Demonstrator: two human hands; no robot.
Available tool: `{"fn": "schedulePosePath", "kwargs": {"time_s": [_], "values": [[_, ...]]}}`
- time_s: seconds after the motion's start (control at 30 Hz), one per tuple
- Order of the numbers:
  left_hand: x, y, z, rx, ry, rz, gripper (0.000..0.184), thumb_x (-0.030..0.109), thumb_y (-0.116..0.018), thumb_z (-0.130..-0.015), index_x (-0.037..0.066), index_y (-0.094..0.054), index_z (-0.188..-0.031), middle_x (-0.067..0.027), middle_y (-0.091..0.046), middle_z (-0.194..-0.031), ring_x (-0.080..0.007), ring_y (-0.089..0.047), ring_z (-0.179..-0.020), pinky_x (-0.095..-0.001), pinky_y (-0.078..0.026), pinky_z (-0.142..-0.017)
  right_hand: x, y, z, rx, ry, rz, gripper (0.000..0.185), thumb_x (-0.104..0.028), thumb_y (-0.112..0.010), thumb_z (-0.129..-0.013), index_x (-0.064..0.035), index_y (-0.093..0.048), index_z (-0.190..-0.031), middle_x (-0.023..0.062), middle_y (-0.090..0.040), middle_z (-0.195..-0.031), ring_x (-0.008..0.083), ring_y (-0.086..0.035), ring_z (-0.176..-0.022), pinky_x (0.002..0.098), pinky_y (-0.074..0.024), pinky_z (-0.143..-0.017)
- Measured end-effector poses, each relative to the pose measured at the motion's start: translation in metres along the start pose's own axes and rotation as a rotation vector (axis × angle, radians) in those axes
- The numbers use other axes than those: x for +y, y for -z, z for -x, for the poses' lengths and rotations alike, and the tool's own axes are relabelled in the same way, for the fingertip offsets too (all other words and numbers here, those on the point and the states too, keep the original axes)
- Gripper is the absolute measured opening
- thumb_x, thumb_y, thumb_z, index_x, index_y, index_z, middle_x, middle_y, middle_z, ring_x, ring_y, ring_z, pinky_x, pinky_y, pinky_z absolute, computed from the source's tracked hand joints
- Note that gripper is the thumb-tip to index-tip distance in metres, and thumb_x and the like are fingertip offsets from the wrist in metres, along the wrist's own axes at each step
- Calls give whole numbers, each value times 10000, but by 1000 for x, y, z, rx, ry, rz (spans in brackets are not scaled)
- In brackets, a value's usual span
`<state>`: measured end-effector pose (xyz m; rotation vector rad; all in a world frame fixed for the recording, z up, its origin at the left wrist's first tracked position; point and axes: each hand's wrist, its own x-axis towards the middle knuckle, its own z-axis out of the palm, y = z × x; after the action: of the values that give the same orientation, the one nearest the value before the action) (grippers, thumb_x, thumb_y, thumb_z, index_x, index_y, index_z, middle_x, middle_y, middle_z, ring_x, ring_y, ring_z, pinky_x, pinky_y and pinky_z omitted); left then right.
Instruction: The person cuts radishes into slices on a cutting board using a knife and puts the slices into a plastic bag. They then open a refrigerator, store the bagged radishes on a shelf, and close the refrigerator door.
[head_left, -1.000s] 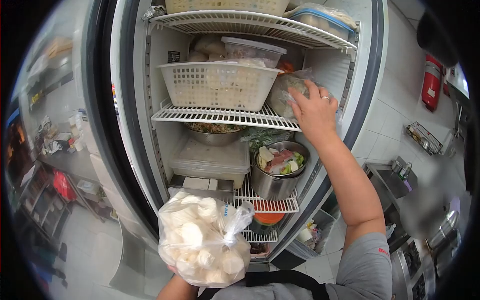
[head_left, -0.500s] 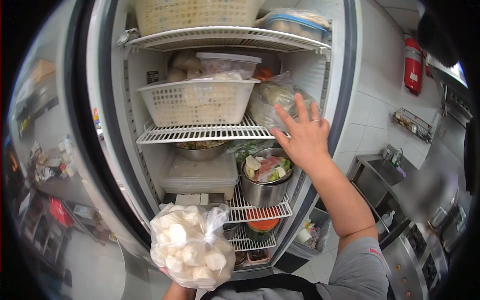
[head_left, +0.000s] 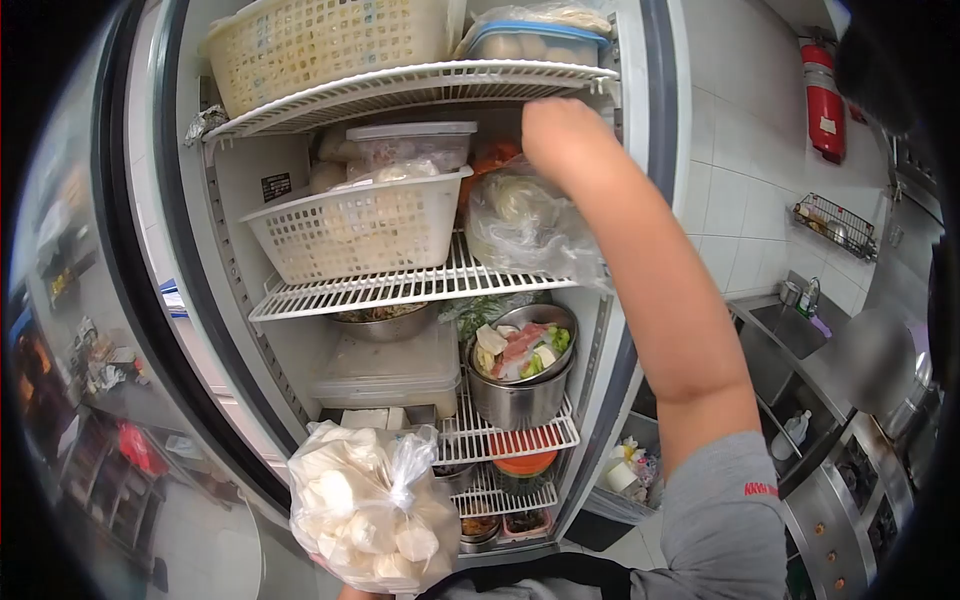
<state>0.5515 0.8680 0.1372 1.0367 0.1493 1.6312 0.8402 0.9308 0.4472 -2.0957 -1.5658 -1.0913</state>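
A knotted clear plastic bag of white, rounded food pieces [head_left: 365, 510] rests on my left hand [head_left: 321, 564], low in the view. Most of that hand is hidden under the bag, with a bit of finger and wrist showing. My right hand [head_left: 566, 135] reaches into the fridge at the right of the upper-middle shelf, under the top rack. Its fingers point away from me and are hidden. Just below it lies a clear plastic bag with something pale green [head_left: 525, 215]. An orange item [head_left: 493, 157] shows behind that bag.
A white perforated basket [head_left: 360, 235] shares the shelf [head_left: 350, 294]. Higher up are a larger basket [head_left: 330, 50] and a blue-lidded container [head_left: 540, 45]. Below stand a steel pot of food [head_left: 520, 395] and a lidded plastic box [head_left: 385, 360]. The glass door [head_left: 75, 250] is at left.
My right hand has moved up and deeper into the fridge, from in front of the pale green bag to above it. The left hand still supports its bag. The view has shifted slightly.
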Motion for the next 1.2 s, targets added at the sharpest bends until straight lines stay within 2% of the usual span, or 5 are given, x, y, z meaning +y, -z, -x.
{"fn": "schedulePosePath", "kwargs": {"time_s": [0.03, 0.1, 0.4, 0.63, 1.2], "values": [[2, 1, -3, 6, -8, -7, 904, 736, -387, -816, 101, -265, -1448, -160, -394, -1421, -349, -450, -1258, -531, -435, -995, -4, 1, -34, -220, -39, -5, 303, -174, -603, -839, -101, -680, -1123, 118, -633, -1192, 290, -598, -1107, 430, -479, -916], [4, 7, -10, 18, -21, -18, 897, 731, -387, -819, 101, -266, -1447, -160, -395, -1420, -350, -452, -1257, -531, -437, -994, -9, -25, -84, -303, -7, 29, 329, -146, -660, -782, -58, -680, -1098, 104, -657, -1159, 284, -628, -1072, 414, -520, -855], [13, 49, -52, 78, -79, -31, 868, 709, -384, -834, 100, -274, -1443, -162, -402, -1414, -352, -458, -1250, -534, -442, -987, -13, -105, -196, -439, -85, -14, 288, -135, -647, -786, -49, -687, -1058, 115, -668, -1100, 281, -643, -1009, 404, -526, -825], [11, 65, -80, 103, -72, -33, 845, 692, -382, -845, 99, -281, -1439, -163, -407, -1409, -354, -463, -1245, -536, -446, -981, -7, -166, -206, -558, -108, -92, 258, -126, -636, -790, -42, -692, -1027, 124, -677, -1054, 279, -655, -961, 396, -532, -802], [1, 43, -109, 5, -59, -27, 791, 651, -377, -873, 98, -296, -1432, -167, -421, -1397, -357, -474, -1233, -540, -457, -967, 18, -165, -198, -311, -225, -427, 199, -106, -610, -798, -25, -706, -952, 145, -699, -941, 272, -684, -842, 377, -545, -747]]}}
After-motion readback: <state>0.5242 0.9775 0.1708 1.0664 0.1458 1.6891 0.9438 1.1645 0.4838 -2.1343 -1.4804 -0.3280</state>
